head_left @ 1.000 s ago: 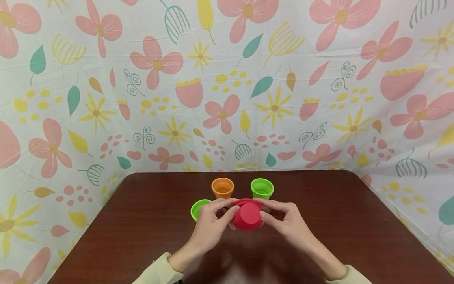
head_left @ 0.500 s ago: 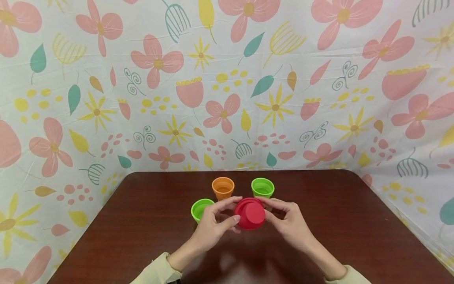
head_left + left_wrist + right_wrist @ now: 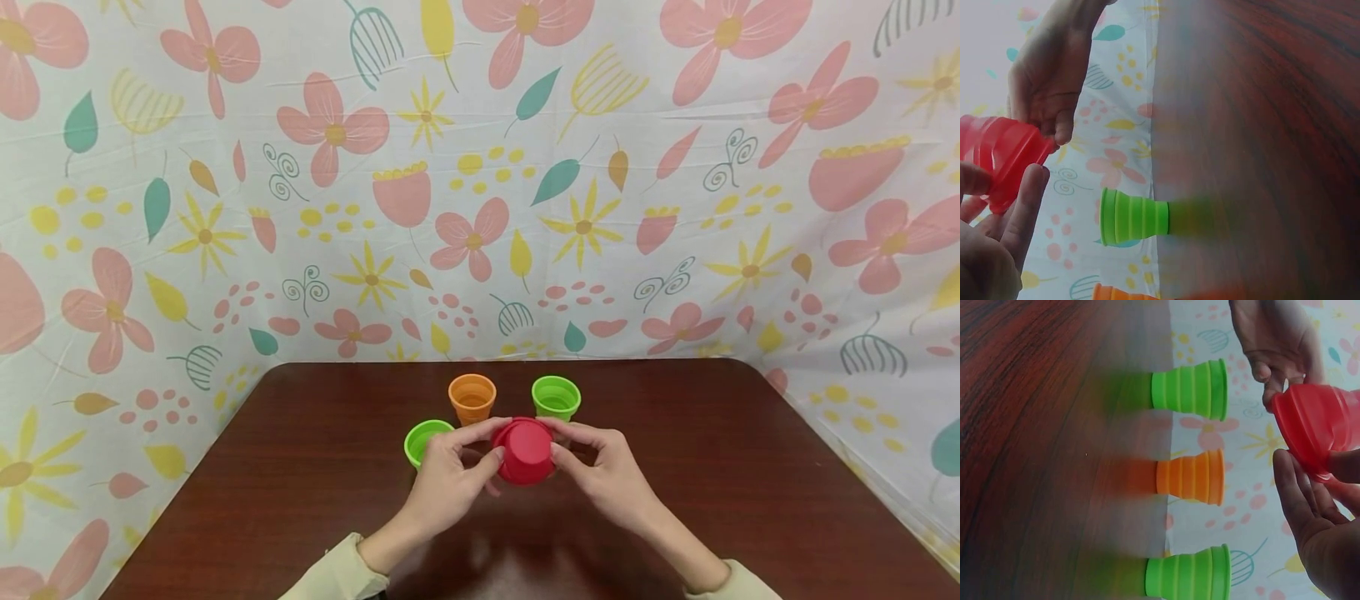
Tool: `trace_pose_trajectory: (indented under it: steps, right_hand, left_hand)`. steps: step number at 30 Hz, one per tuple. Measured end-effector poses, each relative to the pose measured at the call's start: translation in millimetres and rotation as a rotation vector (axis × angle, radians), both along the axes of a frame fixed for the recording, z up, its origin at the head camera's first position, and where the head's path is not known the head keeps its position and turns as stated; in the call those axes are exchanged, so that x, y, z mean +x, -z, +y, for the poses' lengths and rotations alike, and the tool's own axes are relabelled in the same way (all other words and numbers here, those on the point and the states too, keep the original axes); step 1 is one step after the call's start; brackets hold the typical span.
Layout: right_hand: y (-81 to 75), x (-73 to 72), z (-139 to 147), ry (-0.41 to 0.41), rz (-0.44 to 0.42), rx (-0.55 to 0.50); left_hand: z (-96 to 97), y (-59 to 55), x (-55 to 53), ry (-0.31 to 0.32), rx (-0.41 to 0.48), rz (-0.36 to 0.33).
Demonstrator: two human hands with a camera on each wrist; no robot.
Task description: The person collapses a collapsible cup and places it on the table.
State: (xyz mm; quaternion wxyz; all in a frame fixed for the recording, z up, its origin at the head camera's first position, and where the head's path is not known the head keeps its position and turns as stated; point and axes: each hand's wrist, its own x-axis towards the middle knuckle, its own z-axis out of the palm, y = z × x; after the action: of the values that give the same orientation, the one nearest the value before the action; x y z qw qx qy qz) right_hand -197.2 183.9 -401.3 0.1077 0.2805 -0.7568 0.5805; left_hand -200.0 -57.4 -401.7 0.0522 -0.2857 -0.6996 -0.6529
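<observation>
Red cup [image 3: 527, 450], upturned front-right of the orange cup [image 3: 472, 407], is pinched by both hands [image 3: 448, 477] [image 3: 613, 479], likely for steadiness.

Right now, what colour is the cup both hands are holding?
The cup is red, clearest in the head view.

left hand [image 3: 447, 478] opposite right hand [image 3: 615, 478]
</observation>
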Motion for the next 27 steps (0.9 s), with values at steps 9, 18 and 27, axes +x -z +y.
trace_pose_trajectory:
  steps: [9, 18, 27]
  right_hand:
    - [-2.3, 3.3, -4.2, 0.011, -0.028, -0.001]
    - [-0.9, 2.6, -5.0, 0.077, 0.003, -0.001]
    - [-1.6, 3.1, -7.3, 0.157, 0.059, -0.033]
  left_hand:
    - [6.5, 2.0, -0.7, -0.073, 0.01, 0.028]
    - [4.7, 3.0, -1.8, 0.0, -0.023, -0.035]
    - [8.3, 8.3, 0.7, 0.261, 0.065, -0.09]
